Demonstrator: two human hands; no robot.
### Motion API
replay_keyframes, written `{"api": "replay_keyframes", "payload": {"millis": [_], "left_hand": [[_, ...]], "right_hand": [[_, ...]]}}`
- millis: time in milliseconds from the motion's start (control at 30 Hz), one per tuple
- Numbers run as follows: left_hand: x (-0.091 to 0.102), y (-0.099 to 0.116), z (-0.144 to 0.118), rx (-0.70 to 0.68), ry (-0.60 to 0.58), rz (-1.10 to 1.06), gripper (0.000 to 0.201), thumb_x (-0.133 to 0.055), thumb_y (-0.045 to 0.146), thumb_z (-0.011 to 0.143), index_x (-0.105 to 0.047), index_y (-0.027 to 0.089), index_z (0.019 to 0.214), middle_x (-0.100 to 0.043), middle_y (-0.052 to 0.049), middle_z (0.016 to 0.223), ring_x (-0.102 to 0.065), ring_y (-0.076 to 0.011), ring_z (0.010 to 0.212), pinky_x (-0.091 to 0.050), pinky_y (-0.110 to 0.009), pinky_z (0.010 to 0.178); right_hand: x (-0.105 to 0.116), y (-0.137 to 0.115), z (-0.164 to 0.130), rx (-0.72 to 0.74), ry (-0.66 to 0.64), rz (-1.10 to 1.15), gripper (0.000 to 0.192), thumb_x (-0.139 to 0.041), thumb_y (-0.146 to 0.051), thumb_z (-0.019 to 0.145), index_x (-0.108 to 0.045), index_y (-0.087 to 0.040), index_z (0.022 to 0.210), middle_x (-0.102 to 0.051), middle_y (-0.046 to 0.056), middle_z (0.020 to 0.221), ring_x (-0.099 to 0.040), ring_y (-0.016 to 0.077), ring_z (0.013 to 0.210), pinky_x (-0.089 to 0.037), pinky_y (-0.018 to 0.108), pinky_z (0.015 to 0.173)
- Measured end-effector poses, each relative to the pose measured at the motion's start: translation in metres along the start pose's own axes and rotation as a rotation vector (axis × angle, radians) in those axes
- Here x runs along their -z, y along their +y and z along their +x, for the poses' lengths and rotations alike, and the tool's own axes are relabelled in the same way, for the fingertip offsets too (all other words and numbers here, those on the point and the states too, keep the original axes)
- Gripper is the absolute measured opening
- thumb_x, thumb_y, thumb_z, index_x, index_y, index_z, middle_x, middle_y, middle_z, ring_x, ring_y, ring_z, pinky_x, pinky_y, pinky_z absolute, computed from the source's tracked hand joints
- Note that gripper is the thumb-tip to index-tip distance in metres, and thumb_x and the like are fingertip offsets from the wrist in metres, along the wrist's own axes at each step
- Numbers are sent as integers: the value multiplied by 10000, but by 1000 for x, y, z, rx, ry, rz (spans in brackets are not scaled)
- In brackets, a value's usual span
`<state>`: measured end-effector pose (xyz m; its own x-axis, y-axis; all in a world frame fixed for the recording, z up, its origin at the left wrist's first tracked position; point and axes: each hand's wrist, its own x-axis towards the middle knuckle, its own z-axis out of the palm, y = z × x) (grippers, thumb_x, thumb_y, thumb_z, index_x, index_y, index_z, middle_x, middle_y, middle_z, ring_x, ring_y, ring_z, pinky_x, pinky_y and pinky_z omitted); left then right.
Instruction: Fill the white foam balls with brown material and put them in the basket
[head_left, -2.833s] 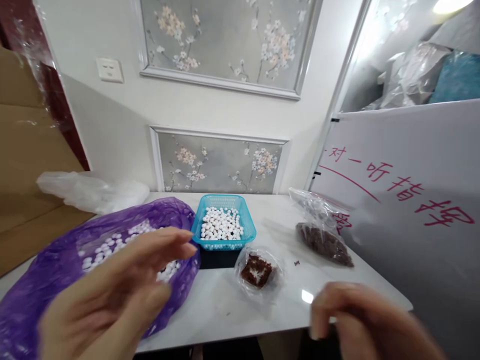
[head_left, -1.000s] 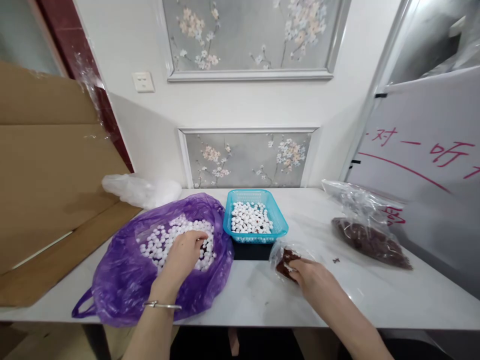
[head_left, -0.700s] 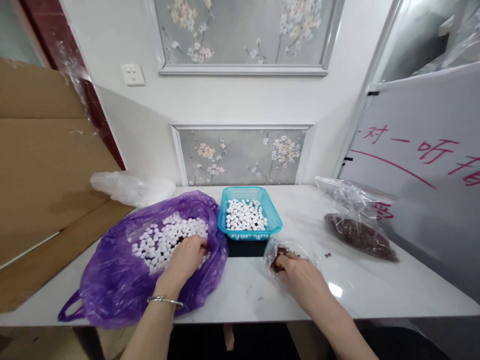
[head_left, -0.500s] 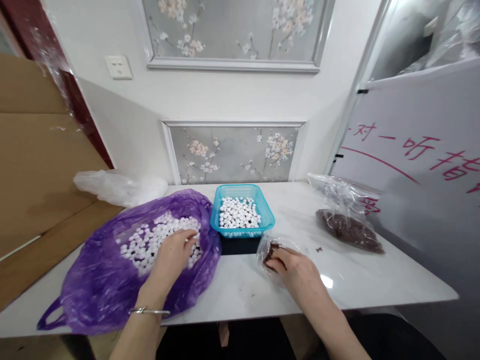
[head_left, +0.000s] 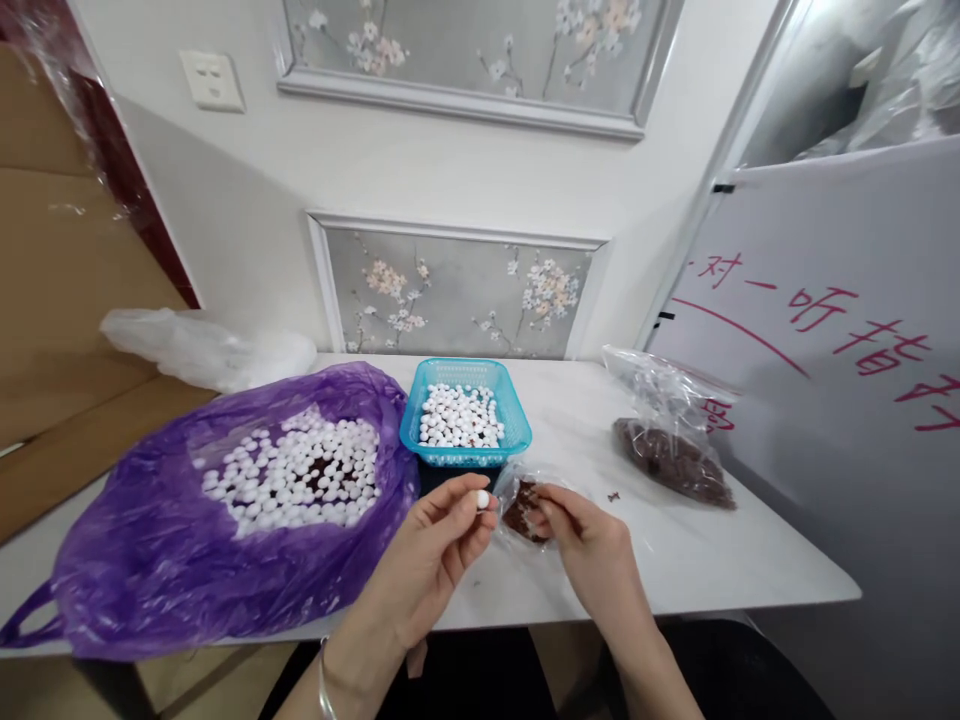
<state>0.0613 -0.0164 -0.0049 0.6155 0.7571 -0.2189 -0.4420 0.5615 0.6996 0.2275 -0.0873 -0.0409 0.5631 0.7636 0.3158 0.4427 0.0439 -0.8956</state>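
My left hand is closed in a pinch on a small white ball and hangs over the table's front part. My right hand, fingers pinched, is at the mouth of a small clear plastic bag of tiny dark brown pieces; what its fingertips hold is too small to make out. Left of my hands lies an opened purple plastic bag with many white balls spread in it. Behind my hands, a blue basket contains more white balls, with reddish-brown specks among them.
A larger clear bag of brown pieces lies at the right on the white table. One loose brown piece is near it. Crumpled clear plastic and a cardboard box are at the left; a whiteboard stands right.
My left hand has left the purple bag and moved right, now holding a white ball close to my right hand. My right hand stays at the small clear bag. The view has shifted slightly.
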Motion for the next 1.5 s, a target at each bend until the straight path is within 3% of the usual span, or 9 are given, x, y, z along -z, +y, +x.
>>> {"api": "replay_keyframes", "payload": {"millis": [267,400,533,800,1200,1500], "left_hand": [[-6,-13,16,16,-42,-9,104,-799,116,753,-770,111,853,-754,-41,787,-694,-69,688,-580,-119,703],[-8,-16,29,5,-43,-10,125,-794,74,742,-773,86,865,-762,-62,849,-699,-74,709,-580,-118,711],[-9,-16,36,-5,-66,-16,165,-829,107,707,-775,109,863,-744,-36,754,-684,-69,657,-577,-118,660],[-7,-18,38,-22,-124,5,195,-866,148,663,-770,109,829,-746,-29,786,-676,-66,665,-566,-123,668],[-9,-15,35,-88,-175,28,155,-870,183,657,-758,124,747,-720,-11,682,-644,-82,585,-544,-169,616],[-5,-17,33,-172,-132,69,118,-866,187,661,-763,164,713,-735,4,687,-645,-83,631,-534,-179,686]], "right_hand": [[0,4,-3,-54,5,274,196,-656,-353,847,-713,-177,911,-749,48,753,-691,179,643,-597,307,653],[0,5,-2,-29,18,337,163,-688,-341,836,-681,-200,917,-716,23,776,-663,154,690,-568,261,655],[-2,1,-1,0,2,391,91,-700,-296,839,-653,-220,851,-652,-28,716,-588,103,633,-507,198,599],[-12,-9,0,9,-84,515,82,-698,-282,837,-696,-207,806,-656,-25,657,-583,104,613,-494,213,596],[-21,-20,-1,51,-111,546,149,-634,-271,893,-643,-201,762,-570,-40,657,-555,107,644,-458,222,620],[-29,-22,-5,78,-30,490,150,-626,-279,896,-631,-207,764,-552,-31,689,-495,122,658,-425,239,616]]}}
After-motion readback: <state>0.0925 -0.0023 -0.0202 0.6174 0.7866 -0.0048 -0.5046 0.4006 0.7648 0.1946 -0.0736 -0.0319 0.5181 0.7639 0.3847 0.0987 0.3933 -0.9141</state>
